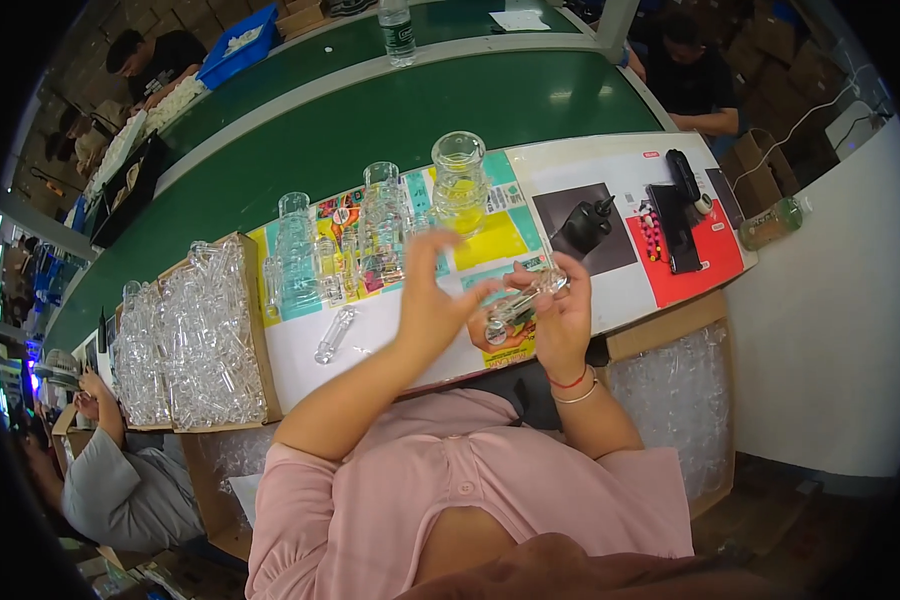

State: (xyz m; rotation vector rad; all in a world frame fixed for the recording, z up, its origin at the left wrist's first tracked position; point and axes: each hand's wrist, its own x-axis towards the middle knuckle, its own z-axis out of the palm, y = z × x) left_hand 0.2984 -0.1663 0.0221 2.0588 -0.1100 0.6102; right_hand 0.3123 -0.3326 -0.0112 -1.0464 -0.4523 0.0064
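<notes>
My right hand [565, 325] grips a small clear glass tube [515, 306] with a wider round end, tilted over the near edge of the table. Just left of it, my left hand [430, 305] is raised with thumb and fingers apart, slightly blurred and holding nothing I can see. On the white surface by my left forearm lies a similar clear glass tube [336, 335]. Beyond my hands stand a wide clear glass vessel [459, 185], a ribbed clear glass piece [381, 210] and another tall one [295, 245], with several smaller glass pieces among them.
An open cardboard box [260, 330] packed with clear glass pieces sits at left. To the right are a black squeeze bottle [585, 228], a dark phone [676, 230] and a beaded string [652, 235]. A carton [670, 400] of wrapped pieces is below the table; other people sit nearby.
</notes>
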